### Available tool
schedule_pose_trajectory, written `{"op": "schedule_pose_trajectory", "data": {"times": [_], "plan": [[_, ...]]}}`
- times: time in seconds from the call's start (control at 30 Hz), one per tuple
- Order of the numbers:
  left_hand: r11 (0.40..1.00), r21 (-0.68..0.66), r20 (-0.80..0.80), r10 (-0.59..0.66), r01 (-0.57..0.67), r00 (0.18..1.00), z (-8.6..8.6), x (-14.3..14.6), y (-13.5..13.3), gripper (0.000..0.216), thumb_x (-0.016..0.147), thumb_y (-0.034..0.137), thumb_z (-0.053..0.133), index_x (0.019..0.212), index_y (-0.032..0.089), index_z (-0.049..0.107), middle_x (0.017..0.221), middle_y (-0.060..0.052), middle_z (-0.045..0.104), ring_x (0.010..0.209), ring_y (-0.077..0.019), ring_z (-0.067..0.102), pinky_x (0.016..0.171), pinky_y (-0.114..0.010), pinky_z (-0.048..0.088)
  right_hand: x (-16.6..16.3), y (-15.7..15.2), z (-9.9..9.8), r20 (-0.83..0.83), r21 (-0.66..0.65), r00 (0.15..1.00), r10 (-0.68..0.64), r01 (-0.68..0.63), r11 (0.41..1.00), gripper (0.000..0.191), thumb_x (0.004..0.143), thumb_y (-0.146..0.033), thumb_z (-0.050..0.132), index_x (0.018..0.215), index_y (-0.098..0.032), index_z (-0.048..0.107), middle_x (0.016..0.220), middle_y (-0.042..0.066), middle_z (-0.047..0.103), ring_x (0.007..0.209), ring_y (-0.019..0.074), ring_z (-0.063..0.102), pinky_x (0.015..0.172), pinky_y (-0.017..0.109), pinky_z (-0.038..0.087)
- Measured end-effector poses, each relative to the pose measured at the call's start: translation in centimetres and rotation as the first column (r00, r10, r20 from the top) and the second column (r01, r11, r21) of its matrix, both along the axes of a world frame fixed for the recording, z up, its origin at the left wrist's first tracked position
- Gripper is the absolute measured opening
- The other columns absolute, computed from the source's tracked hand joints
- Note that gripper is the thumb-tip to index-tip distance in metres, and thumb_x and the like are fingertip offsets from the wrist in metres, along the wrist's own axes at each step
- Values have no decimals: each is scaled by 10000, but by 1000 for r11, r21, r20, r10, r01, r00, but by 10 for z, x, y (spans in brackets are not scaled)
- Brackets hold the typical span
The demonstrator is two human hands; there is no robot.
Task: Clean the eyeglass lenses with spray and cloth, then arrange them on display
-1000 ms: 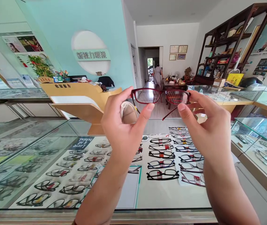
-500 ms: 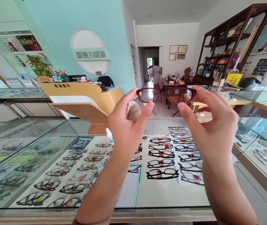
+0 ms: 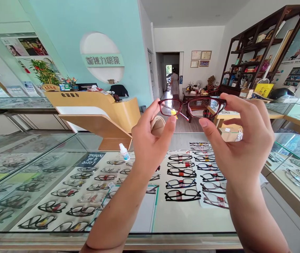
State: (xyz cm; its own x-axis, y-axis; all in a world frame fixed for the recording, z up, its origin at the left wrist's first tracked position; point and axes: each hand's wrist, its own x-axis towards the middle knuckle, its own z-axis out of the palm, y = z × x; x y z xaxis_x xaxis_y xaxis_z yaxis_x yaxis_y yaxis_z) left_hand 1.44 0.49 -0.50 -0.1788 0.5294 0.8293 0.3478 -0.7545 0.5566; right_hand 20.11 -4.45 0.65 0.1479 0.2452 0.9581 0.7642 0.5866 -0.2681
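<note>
The left hand (image 3: 152, 138) and right hand (image 3: 245, 138) grasp the glasses (image 3: 194, 107) in their fingers, above the counter (image 3: 197, 219); a beige thing (image 3: 157, 125) by the left palm is partly hidden, unclear.

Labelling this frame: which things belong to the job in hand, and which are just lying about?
In the job:
dark red glasses, held up
beige item, partly hidden, apparently held

Apparently just lying about:
white bottle, possibly related
rows of display glasses
dark sign
</note>
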Motion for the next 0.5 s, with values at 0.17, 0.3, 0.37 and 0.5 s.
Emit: {"op": "schedule_pose_trajectory", "data": {"times": [0.17,0.3,0.37,0.5], "plan": [[998,58,15,-11,10,1000,-7,4,15,584,974,563,771,1469,264,690,835,-2,714,655,-140,577,932,-405,640,-3,-2,0,42,17,999,-14,14,1000,543,973,-386,786,1496,-406,643,1387,120,701,1296,401,664,991,635,644],[996,92,44,16,-20,999,-13,8,28,642,946,637,781,1472,292,656,1012,-63,768,753,-175,672,985,-464,644,-5,-2,-2,74,-25,997,2,0,1000,591,969,-412,791,1530,-445,611,1459,119,677,1370,439,632,1044,681,609],[996,87,48,22,-26,999,-14,9,31,667,951,657,764,1492,292,628,1099,-86,781,778,-178,688,968,-455,646,-6,-1,-3,78,-28,997,-4,6,1000,595,972,-421,786,1538,-452,604,1483,114,671,1382,442,627,1051,686,607],[994,106,52,-21,15,998,-12,10,29,655,973,668,735,1496,301,589,1353,-126,758,792,-145,680,889,-385,637,-8,-2,-3,77,-20,997,-11,12,1000,580,981,-414,774,1536,-449,609,1499,110,670,1401,442,621,1068,693,605]]}}
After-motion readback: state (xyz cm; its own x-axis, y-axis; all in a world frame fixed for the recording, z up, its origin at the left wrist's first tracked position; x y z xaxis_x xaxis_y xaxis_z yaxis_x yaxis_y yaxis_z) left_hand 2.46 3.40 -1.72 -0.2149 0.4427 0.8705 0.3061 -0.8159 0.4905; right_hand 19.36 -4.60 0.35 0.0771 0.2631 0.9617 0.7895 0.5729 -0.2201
